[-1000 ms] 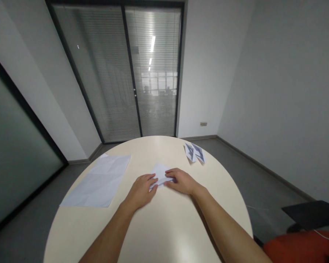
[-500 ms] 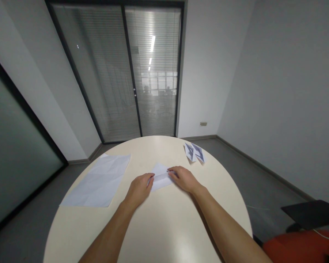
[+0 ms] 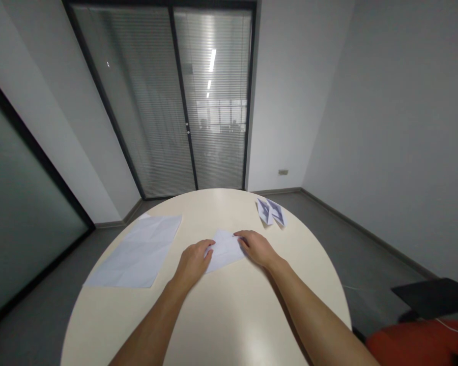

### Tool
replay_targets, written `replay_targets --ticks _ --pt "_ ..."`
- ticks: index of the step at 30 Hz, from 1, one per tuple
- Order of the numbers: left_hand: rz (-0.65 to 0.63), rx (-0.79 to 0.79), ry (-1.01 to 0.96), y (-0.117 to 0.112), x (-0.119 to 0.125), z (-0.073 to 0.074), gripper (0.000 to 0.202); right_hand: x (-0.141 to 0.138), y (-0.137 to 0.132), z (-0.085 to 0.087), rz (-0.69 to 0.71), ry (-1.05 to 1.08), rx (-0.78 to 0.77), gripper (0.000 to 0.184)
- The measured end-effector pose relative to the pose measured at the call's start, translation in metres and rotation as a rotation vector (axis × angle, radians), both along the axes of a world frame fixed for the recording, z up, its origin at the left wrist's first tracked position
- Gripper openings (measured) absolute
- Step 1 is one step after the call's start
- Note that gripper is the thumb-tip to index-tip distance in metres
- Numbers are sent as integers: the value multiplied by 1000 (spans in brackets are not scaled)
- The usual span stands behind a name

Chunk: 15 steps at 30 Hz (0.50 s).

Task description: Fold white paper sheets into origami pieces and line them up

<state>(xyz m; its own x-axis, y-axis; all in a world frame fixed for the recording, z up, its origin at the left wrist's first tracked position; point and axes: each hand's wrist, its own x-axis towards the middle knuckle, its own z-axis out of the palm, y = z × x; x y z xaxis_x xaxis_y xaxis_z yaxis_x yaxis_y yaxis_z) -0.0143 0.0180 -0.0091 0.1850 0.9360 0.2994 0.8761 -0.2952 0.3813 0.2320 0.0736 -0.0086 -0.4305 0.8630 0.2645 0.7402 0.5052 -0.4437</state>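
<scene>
A small white piece of paper [image 3: 224, 250] lies near the middle of the round table [image 3: 221, 315], with a crease across it. At its left edge my left hand [image 3: 194, 262] grips the paper between thumb and forefinger. My right hand [image 3: 257, 249] has hold of the opposite edge, its forefinger reaching over the far right corner and its thumb bent below. The hands hide both side edges of the paper. Farther back on the right stand two small folded paper pieces [image 3: 265, 211] [image 3: 277, 211], white with dark grey-blue patches.
A large creased white sheet [image 3: 137, 251] lies on the table's left side, close to its edge. Beyond the table are a glass door with blinds [image 3: 213, 152] and grey walls. A red chair seat [image 3: 420, 343] and a black panel [image 3: 435, 297] are at the lower right.
The raised fold in the small paper has been laid flatter, and more of its near part shows now. Both hands have barely shifted, with their fingertips slightly farther apart.
</scene>
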Motion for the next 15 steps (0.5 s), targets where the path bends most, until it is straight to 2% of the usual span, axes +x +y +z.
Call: replay_targets --ticks 15 --pt "13 -57 -4 -1 4 6 38 1 4 -7 -66 24 -11 45"
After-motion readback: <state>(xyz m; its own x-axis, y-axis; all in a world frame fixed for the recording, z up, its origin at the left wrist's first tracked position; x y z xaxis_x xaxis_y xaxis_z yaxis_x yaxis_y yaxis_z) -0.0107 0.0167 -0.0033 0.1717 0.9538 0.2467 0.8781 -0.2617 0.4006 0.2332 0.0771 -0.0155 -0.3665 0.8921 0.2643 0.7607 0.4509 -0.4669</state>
